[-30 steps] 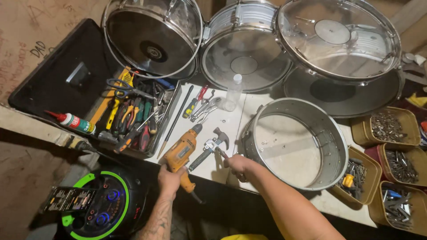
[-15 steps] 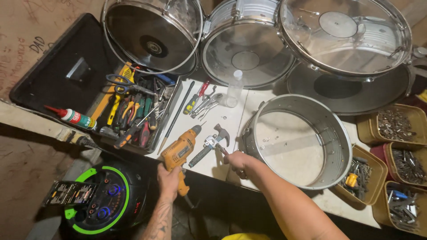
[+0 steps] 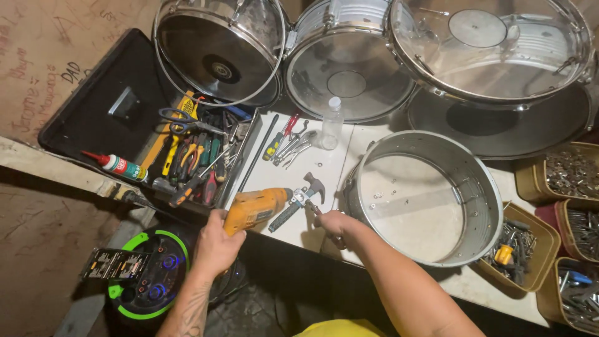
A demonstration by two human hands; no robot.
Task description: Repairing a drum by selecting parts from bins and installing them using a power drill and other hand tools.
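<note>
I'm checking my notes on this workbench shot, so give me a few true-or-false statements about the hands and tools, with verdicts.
1. The left hand grips the orange power drill. True.
2. The right hand rests inside the open silver drum shell. False: it is outside the shell's near rim, at the drill's chuck end beside the dark-handled claw hammer.
3. The clear plastic bottle with a white cap stands upright on the white bench top. True.
4. The black tool case is closed. False: its lid is open and hand tools fill its tray.
5. The claw hammer lies in the tool case. False: it lies on the bench top beside the drill.
</note>
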